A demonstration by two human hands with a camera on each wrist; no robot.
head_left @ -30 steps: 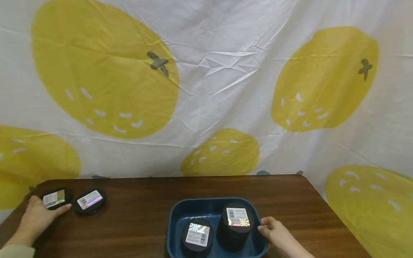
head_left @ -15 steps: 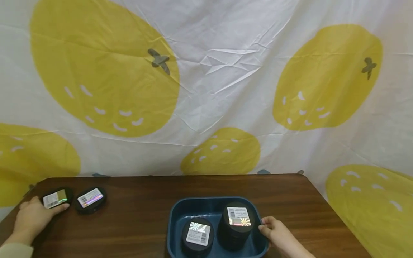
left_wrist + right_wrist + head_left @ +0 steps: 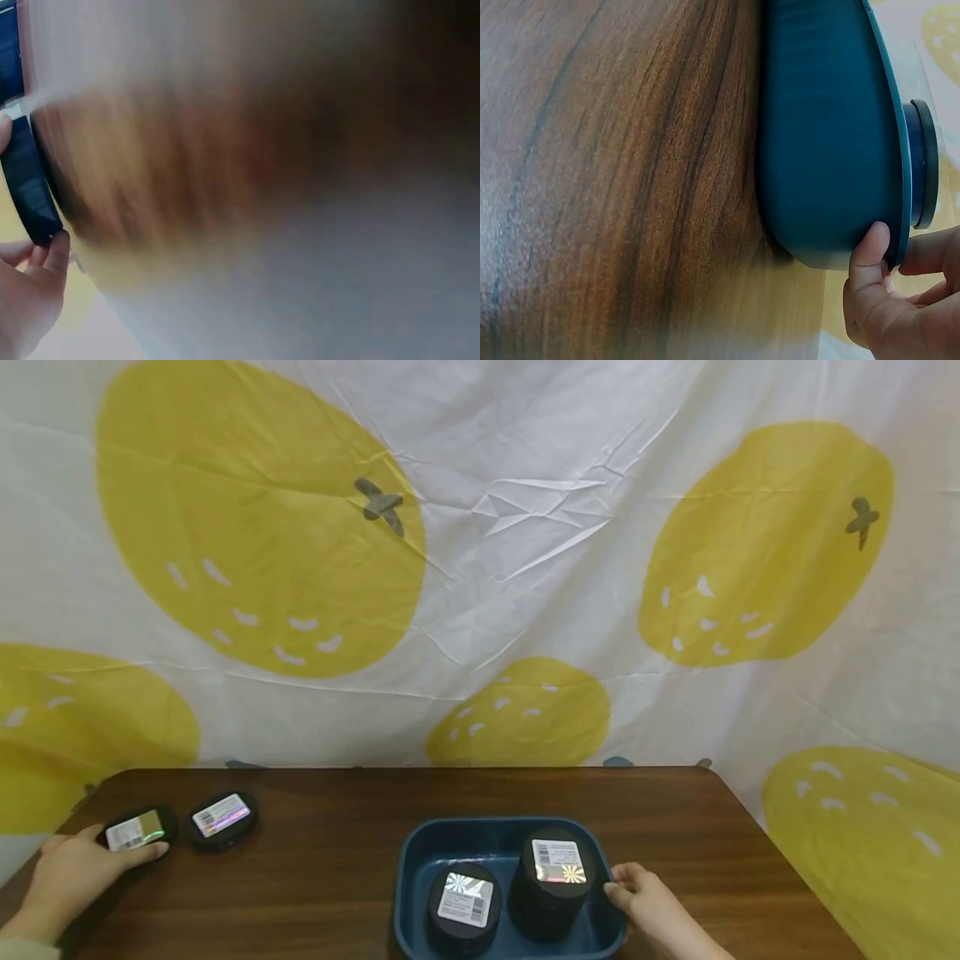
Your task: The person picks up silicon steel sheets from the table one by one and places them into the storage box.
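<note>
My left hand [image 3: 67, 872] grips a round flat black jar [image 3: 137, 830] with a barcode label on top, at the table's far left. In the left wrist view the fingers and thumb stand at opposite ends of this jar [image 3: 30, 180]. A second labelled black jar [image 3: 221, 820] lies just to its right. With thumb and fingers, my right hand [image 3: 647, 903] pinches the right rim of a blue tray [image 3: 402, 885], clearly seen in the right wrist view. Inside the tray stand a low black jar [image 3: 464, 910] and a taller black stack [image 3: 551, 893].
A brown wood-grain table [image 3: 322, 877] carries everything. Behind it hangs a white cloth [image 3: 525, 568] printed with large yellow fruit, reaching down to the table's back edge. Most of the left wrist view is blurred.
My left hand has drawn its jar slightly nearer and away from the second jar, widening the gap. The right hand stays on the tray rim. The head view has shifted a little.
</note>
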